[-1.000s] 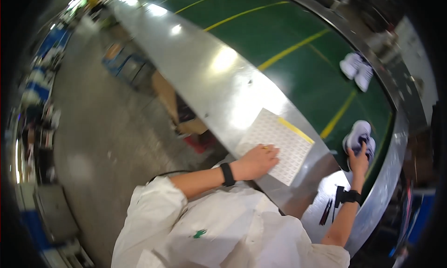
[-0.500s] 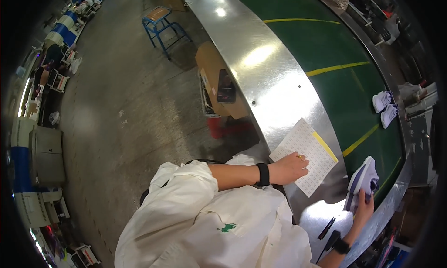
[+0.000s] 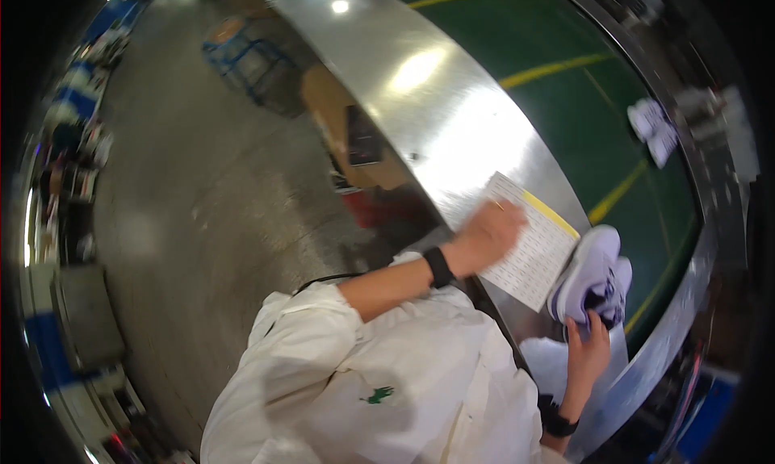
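A pair of pale lavender sneakers with dark insides sits at the belt's near edge, beside the label sheet. My right hand has its thumb and fingers at the heel of the nearer shoe, gripping it. Small printed labels fill the white sheet with a yellow strip, which lies on the metal ledge. Over its left part is my left hand, a ring on one finger. Motion smears those fingers, so whether they hold a label cannot be made out.
The green conveyor belt with yellow cross lines runs along the metal ledge. Another pair of light sneakers stands at its far side. Left of the ledge are a cardboard box, a dark phone-like slab and a blue-framed stool.
My left hand has lifted from the sheet and moved slightly left and up. My right hand has brought the sneakers left, next to the sheet; both shoes show more fully. The view has shifted.
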The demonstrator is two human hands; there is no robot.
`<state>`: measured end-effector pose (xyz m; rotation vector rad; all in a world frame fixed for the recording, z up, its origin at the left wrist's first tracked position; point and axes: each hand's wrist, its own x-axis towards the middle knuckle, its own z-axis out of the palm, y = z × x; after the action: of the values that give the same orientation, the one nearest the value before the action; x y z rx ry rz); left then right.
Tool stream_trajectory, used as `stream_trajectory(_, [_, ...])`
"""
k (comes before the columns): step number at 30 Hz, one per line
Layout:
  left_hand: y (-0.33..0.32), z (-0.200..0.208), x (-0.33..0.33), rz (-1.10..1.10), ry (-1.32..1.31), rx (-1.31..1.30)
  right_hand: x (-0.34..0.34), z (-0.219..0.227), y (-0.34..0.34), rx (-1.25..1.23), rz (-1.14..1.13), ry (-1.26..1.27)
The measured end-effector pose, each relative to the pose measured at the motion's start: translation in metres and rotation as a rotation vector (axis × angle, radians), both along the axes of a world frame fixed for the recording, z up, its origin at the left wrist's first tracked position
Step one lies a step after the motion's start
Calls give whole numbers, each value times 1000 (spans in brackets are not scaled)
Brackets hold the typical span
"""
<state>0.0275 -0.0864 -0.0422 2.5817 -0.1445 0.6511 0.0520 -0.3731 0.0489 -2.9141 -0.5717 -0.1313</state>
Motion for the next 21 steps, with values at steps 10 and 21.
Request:
stream_trajectory(10, [76,12,30,145,174,-118,2,53,42,112,54,-106])
stream_trajectory(21, [56,9,36,99,370,-1032,76,-53,185,408,430,-136])
